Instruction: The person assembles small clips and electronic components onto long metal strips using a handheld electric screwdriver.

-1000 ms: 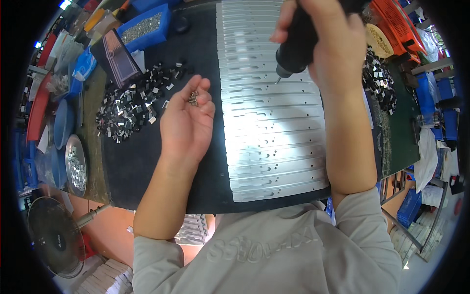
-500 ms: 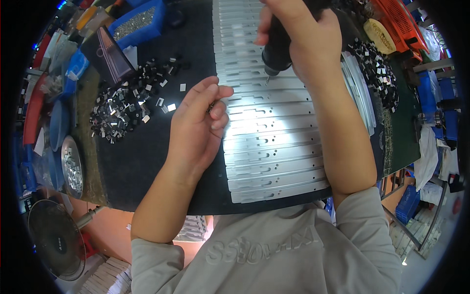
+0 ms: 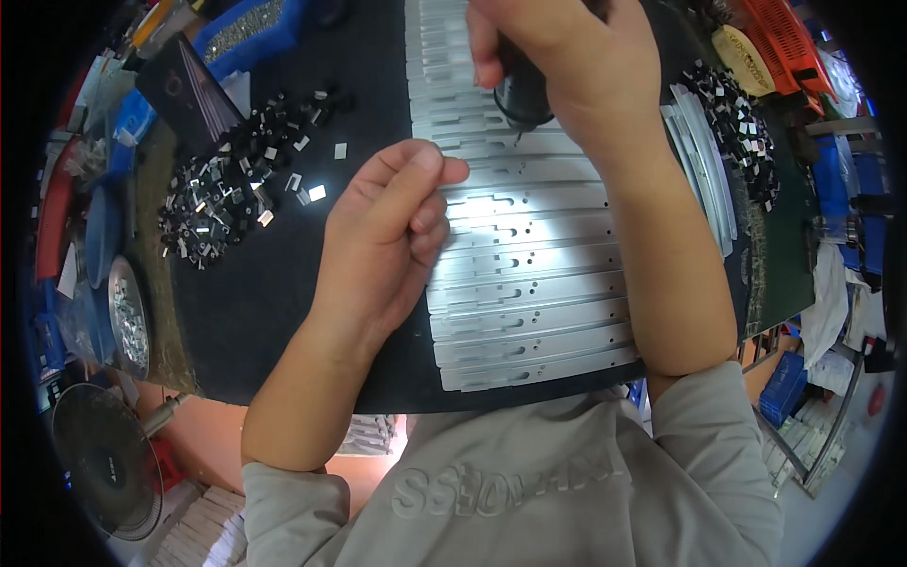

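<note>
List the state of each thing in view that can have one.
Left hand: fingers curled in
Right hand: closed around power driver
Power driver: held, tip down
Metal strips: laid side by side
Black and silver parts: loosely heaped
Blue bin: open, holding small pieces
Fan: cannot tell whether running

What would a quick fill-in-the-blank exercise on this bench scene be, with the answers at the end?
1. The right hand holds a driver tool whose body is coloured ____.
2. The left hand, its fingers curled, is near the ____ ends of the silver strips.
3. The bin of small metal parts at the upper left is coloured ____.

Missing words: black; left; blue.
</note>
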`<state>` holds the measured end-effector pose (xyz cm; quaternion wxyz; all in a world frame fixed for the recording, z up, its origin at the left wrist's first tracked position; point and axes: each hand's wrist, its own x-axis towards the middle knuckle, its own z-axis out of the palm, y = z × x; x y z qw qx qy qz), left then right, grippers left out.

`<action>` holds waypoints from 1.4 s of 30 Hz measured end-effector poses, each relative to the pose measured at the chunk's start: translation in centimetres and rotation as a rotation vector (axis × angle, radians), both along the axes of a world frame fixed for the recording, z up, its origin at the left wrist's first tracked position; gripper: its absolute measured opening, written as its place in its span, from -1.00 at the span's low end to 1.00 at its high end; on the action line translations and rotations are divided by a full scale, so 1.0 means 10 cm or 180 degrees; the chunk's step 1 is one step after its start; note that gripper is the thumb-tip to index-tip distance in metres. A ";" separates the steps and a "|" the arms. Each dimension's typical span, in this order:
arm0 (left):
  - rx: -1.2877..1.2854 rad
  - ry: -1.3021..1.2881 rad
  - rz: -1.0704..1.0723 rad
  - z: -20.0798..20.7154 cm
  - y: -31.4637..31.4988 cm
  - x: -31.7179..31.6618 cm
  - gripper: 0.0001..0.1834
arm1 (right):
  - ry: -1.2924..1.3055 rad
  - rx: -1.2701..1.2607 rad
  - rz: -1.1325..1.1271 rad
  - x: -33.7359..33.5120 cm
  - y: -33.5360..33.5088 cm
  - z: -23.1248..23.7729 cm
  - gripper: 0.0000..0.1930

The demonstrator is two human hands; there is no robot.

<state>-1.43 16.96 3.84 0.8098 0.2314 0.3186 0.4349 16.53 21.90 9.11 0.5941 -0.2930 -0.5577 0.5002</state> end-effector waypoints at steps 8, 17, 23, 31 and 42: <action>-0.0039 0.0007 -0.0068 -0.06 0.00 -0.02 -0.82 | 0.0355 -0.0157 -0.0634 0.07 -0.25 0.36 -0.49; -0.0034 -0.0404 -0.0375 -0.03 -0.04 0.01 -0.83 | 0.1378 0.0556 -0.0229 0.00 -0.36 0.56 -0.36; 0.0263 -0.0286 -0.0816 -0.09 -0.04 -0.03 -0.70 | 0.1147 0.0384 -0.0346 0.06 -0.27 0.56 -0.38; -0.0308 -0.0383 0.0538 0.07 0.10 -0.09 -0.61 | 0.0318 0.0238 -0.1009 0.04 -0.18 0.64 -0.50; -0.0194 0.0094 0.0115 0.03 0.03 -0.02 -0.71 | -0.0160 -0.0061 -0.1281 0.04 0.11 0.28 -0.62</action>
